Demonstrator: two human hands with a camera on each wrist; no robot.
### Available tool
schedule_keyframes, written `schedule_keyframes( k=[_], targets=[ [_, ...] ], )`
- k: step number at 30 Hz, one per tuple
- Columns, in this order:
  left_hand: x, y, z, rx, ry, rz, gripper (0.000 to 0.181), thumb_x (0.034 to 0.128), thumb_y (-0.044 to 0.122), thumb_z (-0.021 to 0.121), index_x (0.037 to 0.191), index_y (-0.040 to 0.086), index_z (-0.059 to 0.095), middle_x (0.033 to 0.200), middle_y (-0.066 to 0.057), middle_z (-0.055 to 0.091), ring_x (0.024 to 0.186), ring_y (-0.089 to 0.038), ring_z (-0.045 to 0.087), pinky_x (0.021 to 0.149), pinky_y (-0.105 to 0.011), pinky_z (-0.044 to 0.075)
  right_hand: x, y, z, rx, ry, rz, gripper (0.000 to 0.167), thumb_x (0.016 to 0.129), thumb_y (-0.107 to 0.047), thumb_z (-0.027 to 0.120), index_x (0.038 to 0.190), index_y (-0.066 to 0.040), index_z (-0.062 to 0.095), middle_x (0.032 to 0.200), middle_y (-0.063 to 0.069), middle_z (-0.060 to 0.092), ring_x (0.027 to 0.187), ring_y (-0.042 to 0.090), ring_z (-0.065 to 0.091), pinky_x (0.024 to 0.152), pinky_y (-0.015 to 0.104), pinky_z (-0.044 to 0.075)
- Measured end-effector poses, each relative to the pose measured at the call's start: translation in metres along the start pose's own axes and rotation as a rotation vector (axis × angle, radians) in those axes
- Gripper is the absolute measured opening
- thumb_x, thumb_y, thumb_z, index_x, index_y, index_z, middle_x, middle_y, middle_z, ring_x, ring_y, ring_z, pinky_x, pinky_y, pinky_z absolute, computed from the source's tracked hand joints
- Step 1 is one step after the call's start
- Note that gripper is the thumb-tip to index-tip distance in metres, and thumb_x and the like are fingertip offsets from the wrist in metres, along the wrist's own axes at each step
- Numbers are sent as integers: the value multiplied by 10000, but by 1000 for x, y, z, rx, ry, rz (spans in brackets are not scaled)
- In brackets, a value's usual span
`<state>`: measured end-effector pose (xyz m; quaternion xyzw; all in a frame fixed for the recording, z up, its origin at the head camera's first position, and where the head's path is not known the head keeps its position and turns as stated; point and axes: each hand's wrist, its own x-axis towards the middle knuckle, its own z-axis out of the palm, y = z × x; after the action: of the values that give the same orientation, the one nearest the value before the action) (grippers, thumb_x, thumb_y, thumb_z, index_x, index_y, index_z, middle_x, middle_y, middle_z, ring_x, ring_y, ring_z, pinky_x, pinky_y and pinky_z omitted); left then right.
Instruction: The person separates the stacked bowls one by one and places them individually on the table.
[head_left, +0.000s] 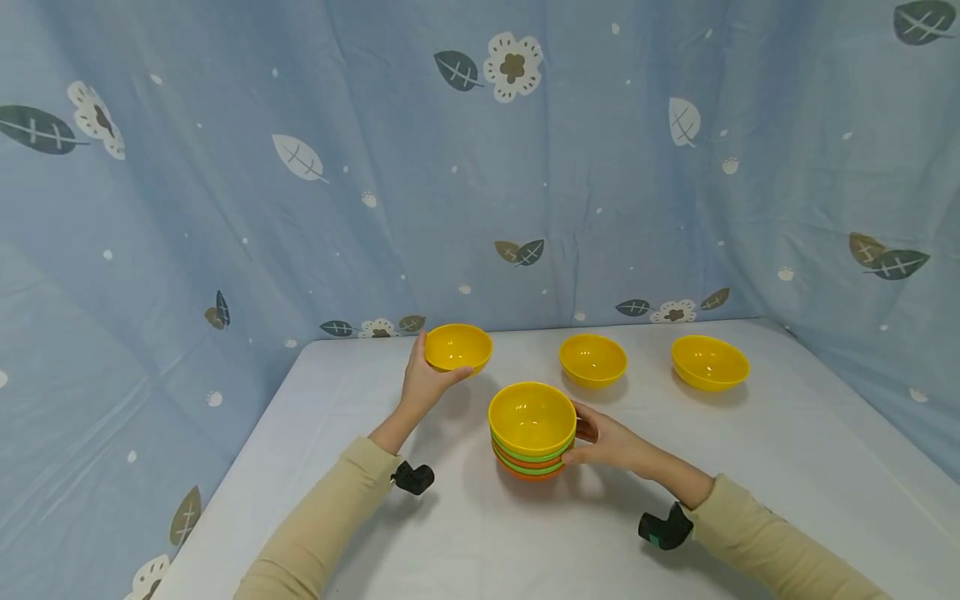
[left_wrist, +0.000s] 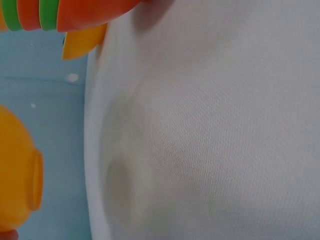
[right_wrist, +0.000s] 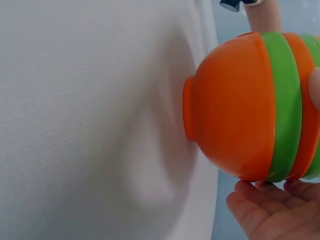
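Note:
My left hand (head_left: 425, 379) pinches a yellow bowl (head_left: 458, 347) by its side, thumb at the front. The left wrist view shows that bowl (left_wrist: 17, 172) held off the cloth, its foot ring bare. In the middle of the table is a stack of nested bowls (head_left: 532, 425), yellow on top with green and orange alternating below. My right hand (head_left: 611, 442) holds the stack's right side between thumb and fingers. In the right wrist view the fingers (right_wrist: 270, 205) touch the rims of the stack (right_wrist: 235, 107). Whether its foot rests on the table I cannot tell.
Two more yellow bowls stand at the back, one behind the stack (head_left: 593, 361) and one further right (head_left: 709, 363). A white cloth covers the table (head_left: 480, 542). Right behind it hangs a blue patterned curtain (head_left: 480, 208).

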<state>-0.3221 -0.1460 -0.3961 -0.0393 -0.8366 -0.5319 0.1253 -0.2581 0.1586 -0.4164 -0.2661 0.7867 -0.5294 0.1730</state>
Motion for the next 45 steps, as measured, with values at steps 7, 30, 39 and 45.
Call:
schedule_keyframes(
  k=[7,30,39,45],
  targets=[
    [2,-4,3,33,7,-37,1101,672,341,807,1465,39,105,1474,-175,228,1286,-339,334,1043,-478,309,-1,-1,0,-5,0,-5,843,816,-245,695,1440,-2,183,1458,202,273,1281,379,356,1038,494,307],
    [12,-20,11,88,3,-175,1119,659,310,819,1455,1,96,1493,-212,160,1345,-359,229,1096,-467,211,-1,-1,-1,5,-4,18,852,805,-252,706,1436,-1,191,1454,199,280,1278,376,361,1044,501,295],
    [15,-25,17,107,-1,-176,1116,668,318,813,1451,-11,89,1492,-226,148,1350,-364,214,1100,-467,197,-1,0,-1,0,-2,15,851,809,-249,703,1436,3,186,1456,204,275,1279,379,357,1043,501,295],
    [14,-27,20,103,-6,-180,1107,672,322,808,1447,-23,96,1489,-231,148,1350,-364,212,1101,-467,196,-1,0,-1,6,-10,1,843,816,-245,695,1433,13,182,1452,214,274,1277,383,359,1043,504,294]
  ],
)
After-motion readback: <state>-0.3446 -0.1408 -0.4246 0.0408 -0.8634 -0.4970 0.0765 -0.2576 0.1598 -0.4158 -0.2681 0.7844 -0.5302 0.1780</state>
